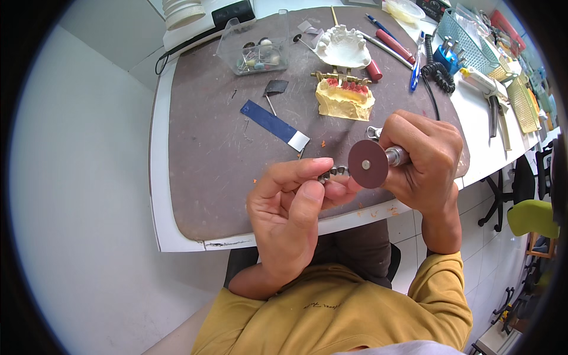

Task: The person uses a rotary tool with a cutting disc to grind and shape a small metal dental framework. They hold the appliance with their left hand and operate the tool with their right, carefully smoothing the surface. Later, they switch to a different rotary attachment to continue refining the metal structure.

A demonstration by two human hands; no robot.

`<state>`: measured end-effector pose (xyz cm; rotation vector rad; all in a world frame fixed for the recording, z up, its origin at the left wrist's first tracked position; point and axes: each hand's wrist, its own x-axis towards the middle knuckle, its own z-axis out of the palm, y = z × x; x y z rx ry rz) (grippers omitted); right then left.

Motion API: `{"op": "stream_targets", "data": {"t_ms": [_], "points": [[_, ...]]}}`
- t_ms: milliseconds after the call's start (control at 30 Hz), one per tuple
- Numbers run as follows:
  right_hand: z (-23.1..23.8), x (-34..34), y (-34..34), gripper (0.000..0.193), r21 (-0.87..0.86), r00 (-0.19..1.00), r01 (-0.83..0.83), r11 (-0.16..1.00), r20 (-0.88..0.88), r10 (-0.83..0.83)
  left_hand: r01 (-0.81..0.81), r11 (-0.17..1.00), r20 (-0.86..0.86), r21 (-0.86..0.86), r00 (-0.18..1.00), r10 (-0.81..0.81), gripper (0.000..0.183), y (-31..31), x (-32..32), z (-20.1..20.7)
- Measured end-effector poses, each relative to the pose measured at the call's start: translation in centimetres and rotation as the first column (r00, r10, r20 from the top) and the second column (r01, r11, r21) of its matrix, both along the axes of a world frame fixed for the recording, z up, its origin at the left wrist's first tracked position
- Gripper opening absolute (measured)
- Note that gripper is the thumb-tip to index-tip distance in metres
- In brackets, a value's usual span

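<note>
Fingertips (322, 164) of the person's left hand (284, 222) pinch a small grey metal piece (335, 171) shaped like a short row of teeth. At its three o'clock, the right hand (425, 157) is wrapped around a silvery handpiece (398, 156), which carries a round maroon disc (368, 152). From here the disc's edge overlaps the piece's near end; I can't tell whether they touch.

Out from that piece, a dark blue strip (266, 121) with a white end lies toward ten o'clock on the brown desk top (204, 177). At twelve stands a yellowish dental model (346, 106) with red along its ridge, and just beyond it a white tooth cast (343, 50). A clear box (253, 62) of small round bits sits at eleven, a blue pen (417, 65) at one.
</note>
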<state>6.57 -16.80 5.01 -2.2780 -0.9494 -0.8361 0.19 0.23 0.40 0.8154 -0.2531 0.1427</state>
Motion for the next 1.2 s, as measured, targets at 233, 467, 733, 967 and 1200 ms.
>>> {"op": "stream_targets", "data": {"t_ms": [233,467,733,967,1200], "points": [[0.0,-0.1,0.0,0.054,0.006,1.0,0.009,1.0,-0.022,-0.009,0.014,1.0,-0.03,-0.013,0.999,-0.014,0.024,0.0,0.0,0.0],[0.1,-0.1,0.1,0.054,0.013,1.0,0.014,1.0,-0.018,-0.014,0.01,1.0,-0.068,-0.005,0.998,-0.01,0.023,0.0,-0.1,0.4],[2.9,-0.3,-3.1,0.048,-0.015,0.939,0.227,0.974,-0.261,-0.223,-0.211,0.841,0.068,0.498,0.977,0.204,0.022,1.9,-0.7,1.9],[3.9,-0.3,-4.6,0.03,-0.06,0.813,0.224,0.973,-0.539,-0.221,-0.269,0.802,-0.012,0.534,0.946,0.325,0.017,3.6,0.1,1.8],[3.5,-0.9,-2.1,0.034,0.065,0.829,-0.052,0.997,-0.553,0.08,0.004,1.0,-0.251,0.024,0.968,0.002,0.015,2.0,0.8,2.3]]}}
